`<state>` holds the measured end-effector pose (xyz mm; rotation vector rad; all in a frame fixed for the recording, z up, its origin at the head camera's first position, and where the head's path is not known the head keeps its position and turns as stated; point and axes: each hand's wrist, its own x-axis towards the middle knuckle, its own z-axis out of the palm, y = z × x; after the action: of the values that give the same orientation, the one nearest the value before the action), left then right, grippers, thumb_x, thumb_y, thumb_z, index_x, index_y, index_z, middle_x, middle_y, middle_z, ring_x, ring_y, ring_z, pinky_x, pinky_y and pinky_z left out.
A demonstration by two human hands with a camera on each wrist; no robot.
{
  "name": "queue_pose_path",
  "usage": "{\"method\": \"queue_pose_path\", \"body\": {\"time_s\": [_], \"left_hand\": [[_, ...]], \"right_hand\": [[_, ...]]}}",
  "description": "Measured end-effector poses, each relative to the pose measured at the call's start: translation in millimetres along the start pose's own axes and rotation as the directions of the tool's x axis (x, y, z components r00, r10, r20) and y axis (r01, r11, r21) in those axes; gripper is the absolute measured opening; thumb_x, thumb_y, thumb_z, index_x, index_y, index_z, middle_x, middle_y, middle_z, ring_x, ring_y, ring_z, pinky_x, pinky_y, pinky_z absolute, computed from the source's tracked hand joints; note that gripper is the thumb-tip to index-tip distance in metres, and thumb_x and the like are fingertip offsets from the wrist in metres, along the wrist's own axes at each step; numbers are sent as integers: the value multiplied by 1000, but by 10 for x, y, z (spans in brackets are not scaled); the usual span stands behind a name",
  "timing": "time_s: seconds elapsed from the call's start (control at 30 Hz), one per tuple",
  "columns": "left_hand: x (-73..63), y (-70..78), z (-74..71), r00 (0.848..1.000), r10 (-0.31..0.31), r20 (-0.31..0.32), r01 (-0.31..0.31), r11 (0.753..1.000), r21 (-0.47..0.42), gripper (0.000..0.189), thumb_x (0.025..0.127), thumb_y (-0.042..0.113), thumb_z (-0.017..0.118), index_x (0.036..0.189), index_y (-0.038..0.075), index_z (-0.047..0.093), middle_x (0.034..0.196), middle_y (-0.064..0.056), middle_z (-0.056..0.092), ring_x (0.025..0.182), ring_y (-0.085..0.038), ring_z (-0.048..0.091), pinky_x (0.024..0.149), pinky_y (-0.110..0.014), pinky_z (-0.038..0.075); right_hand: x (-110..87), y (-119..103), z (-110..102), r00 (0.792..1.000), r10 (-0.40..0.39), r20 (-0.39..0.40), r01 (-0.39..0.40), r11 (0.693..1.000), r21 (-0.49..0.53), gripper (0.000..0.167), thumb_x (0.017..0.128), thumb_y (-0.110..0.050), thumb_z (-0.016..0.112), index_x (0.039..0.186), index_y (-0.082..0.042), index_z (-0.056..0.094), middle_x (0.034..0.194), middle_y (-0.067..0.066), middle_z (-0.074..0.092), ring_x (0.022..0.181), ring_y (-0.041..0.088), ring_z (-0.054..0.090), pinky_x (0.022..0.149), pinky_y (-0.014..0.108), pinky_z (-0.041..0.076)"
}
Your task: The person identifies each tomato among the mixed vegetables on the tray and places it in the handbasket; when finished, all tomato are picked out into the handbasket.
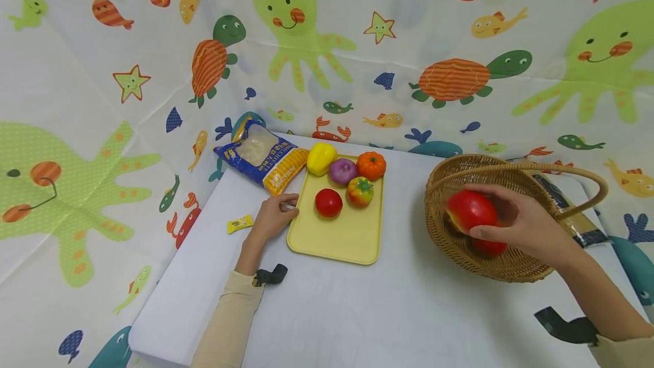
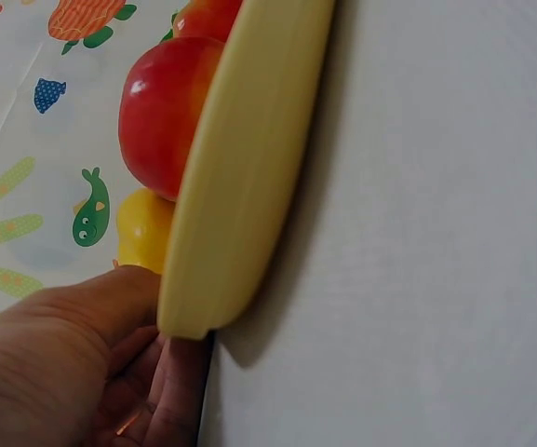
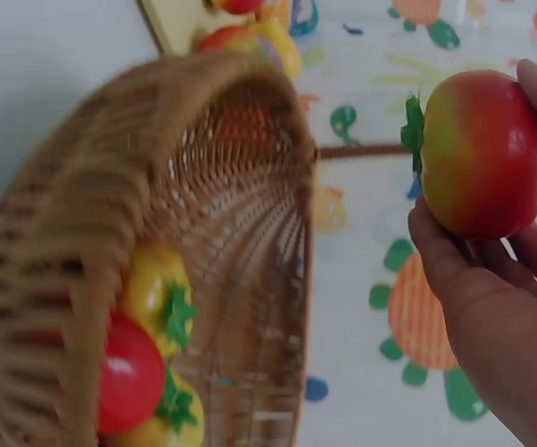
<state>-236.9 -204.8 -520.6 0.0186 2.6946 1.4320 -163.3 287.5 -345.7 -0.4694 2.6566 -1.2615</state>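
One red fruit (image 1: 472, 211) sits gripped in the right hand (image 1: 528, 225); the left hand (image 1: 274, 218) pinches a tray (image 1: 334, 239).

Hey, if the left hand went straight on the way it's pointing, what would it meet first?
The yellow tray. The left hand is right at the tray's left edge and seems to grip it; what would come beyond that edge is hard to judge, since depth is unclear.

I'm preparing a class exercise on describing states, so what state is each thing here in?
Basket: upright, partly filled
Tray: flat, partly loaded
Tray produce: five pieces, apparently whole
Red fruit: held above the basket
Right hand: gripping the red fruit
Left hand: holding the tray's left edge
Pasta bag: lying down, plump; seal unclear
Yellow packet: lying flat
Dark-and-gold package: partly hidden
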Motion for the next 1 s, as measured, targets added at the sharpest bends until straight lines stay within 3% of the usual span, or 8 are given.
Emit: {"method": "queue_pose_path", "body": {"time_s": [0.13,0.3,0.47,0.53,0.57,0.7,0.83,1.0], "left_hand": [[2,-18,-4,1000,-3,-2,3,1000,1,41,90,16,70,131,11,65,108,-4,68,90,-17,67,78,-35,55],[-4,-27,-8,1000,-1,1,1,1000,-1,42,90,16,71,131,11,65,108,-4,68,89,-17,67,78,-35,55],[-7,-25,-6,1000,8,3,-8,1000,-5,42,90,15,71,131,10,65,109,-4,68,90,-17,67,78,-35,55],[-6,-30,-2,1000,9,3,-9,1000,-4,42,90,16,70,132,10,64,109,-4,68,90,-17,67,78,-35,55],[-6,-33,-1,1000,8,2,-8,1000,-6,42,90,16,70,131,10,65,109,-4,68,90,-17,67,78,-35,55],[-5,-42,1,1000,11,-1,-11,1000,-9,42,90,16,70,131,9,64,109,-4,68,90,-16,67,78,-34,55],[0,-44,-1,1000,18,-10,-18,1000,-15,42,89,15,70,131,10,65,108,-3,68,89,-17,67,78,-35,55],[14,-39,3,1000,19,-5,-19,1000,-7,41,90,17,70,130,11,65,108,-2,68,89,-16,67,78,-35,55]], "right_hand": [[11,121,-167,999,31,-29,-31,999,29,67,87,-11,75,147,-18,46,131,4,50,111,18,51,73,31,57],[95,306,-377,992,94,-83,-97,995,-32,67,91,-20,72,149,-8,40,129,3,52,105,3,53,74,22,54],[211,486,-519,969,220,-110,-224,974,-22,74,93,-37,69,154,-12,33,144,14,44,117,17,49,76,14,49],[264,548,-563,956,274,-104,-276,961,-11,77,93,-44,67,156,-18,30,146,20,39,120,28,43,77,20,49],[292,578,-584,953,284,-107,-287,958,-12,77,93,-45,66,156,-19,30,144,20,41,118,27,42,77,23,49],[389,665,-667,959,259,-118,-268,962,-59,72,94,-45,64,155,-22,34,134,15,45,109,27,44,74,28,49],[484,733,-691,970,203,-136,-214,974,-75,68,95,-37,65,153,-15,36,129,9,44,101,20,44,73,20,47],[594,803,-645,973,192,-125,-201,977,-66,67,95,-34,67,151,-12,38,128,8,48,105,20,45,77,18,44]]}}
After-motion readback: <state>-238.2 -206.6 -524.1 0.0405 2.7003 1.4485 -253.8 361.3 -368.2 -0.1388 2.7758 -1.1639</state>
